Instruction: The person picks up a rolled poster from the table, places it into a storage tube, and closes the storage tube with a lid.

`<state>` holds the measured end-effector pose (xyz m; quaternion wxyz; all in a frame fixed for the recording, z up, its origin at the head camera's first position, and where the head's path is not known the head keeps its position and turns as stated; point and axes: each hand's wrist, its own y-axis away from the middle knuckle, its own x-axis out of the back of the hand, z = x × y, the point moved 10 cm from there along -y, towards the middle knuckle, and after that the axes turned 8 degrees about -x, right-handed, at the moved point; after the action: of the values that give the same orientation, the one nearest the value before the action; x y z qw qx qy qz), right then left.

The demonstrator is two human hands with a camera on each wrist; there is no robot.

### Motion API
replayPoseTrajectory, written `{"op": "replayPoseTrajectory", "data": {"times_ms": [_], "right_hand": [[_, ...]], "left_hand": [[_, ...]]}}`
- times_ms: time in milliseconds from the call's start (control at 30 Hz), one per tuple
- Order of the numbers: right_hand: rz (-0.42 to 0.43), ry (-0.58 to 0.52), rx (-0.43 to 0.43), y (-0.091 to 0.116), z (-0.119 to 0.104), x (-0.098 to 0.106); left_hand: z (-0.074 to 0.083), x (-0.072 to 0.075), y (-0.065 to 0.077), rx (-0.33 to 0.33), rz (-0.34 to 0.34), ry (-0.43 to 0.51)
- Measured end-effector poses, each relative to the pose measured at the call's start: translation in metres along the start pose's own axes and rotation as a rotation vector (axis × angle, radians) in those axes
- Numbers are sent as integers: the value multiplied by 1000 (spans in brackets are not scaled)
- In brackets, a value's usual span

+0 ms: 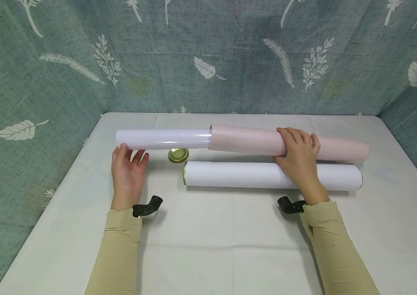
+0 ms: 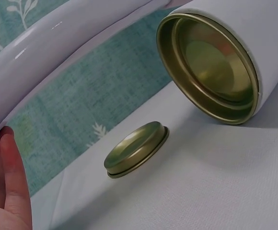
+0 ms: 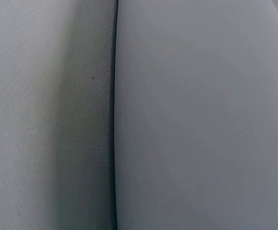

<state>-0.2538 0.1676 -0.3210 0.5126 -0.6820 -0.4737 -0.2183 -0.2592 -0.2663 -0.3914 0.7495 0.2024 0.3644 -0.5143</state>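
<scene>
A glossy white rolled sheet (image 1: 156, 139) sticks out of the left end of a pink tube (image 1: 247, 138). My left hand (image 1: 127, 176) is at the roll's far left end, palm turned up. Its fingertips meet the lower edge of the roll, and the left wrist view shows extended fingers (image 2: 13, 167) against the underside. Over the pink tube's middle, my right hand (image 1: 298, 157) grips from above, its wrist crossing a white tube (image 1: 234, 174) that lies in front. Only the white tube's surface (image 3: 201, 120) and the cloth fill most of the right wrist view.
A round gold lid (image 1: 178, 155) lies on the white tablecloth (image 1: 208, 254) between the roll and the white tube. The white tube's left end has a gold metal rim (image 2: 206, 67). Behind the table hangs a green leaf-patterned curtain (image 1: 245, 90).
</scene>
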Motion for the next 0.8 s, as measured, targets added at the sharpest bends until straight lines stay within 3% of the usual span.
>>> {"op": "replayPoseTrajectory", "data": {"times_ms": [433,800], "right_hand": [[3,0,-1,0,-1,1],[-6,10,-2,0,0,0]], "left_hand": [[3,1,-2,-9,12,-7],[12,-7,-3,-63,-6,100]]}}
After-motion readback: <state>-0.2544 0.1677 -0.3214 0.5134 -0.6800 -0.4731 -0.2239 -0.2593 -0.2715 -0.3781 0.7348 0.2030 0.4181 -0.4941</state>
